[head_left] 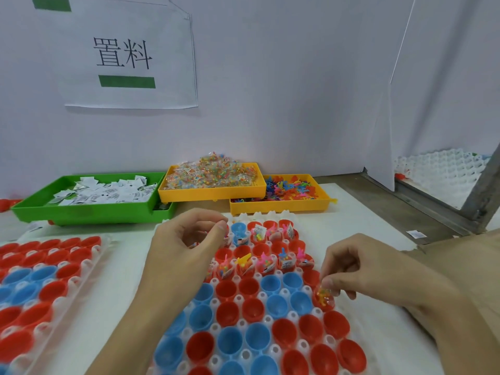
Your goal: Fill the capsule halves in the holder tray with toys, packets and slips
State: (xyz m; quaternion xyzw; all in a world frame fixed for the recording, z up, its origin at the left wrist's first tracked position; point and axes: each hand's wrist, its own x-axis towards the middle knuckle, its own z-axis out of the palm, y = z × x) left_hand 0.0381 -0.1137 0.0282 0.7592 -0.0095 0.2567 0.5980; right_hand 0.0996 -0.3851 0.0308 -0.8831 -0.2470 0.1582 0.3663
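A white holder tray [270, 320] in front of me carries red and blue capsule halves. The two far rows hold toys, packets and slips; the near rows are bare. My right hand [359, 269] pinches a clear packet of coloured bits [324, 293] over a red capsule half [323, 303] at the tray's right edge. My left hand [184, 244] hovers over the tray's far left part, thumb and forefinger curled together near a filled half; whether it holds anything is unclear.
A green bin of white slips [92, 196], a yellow bin of packets [213, 180] and a yellow bin of loose plastic toys [286, 190] line the back wall. A second tray of capsule halves [40, 280] lies left. A stray slip [416, 234] lies right.
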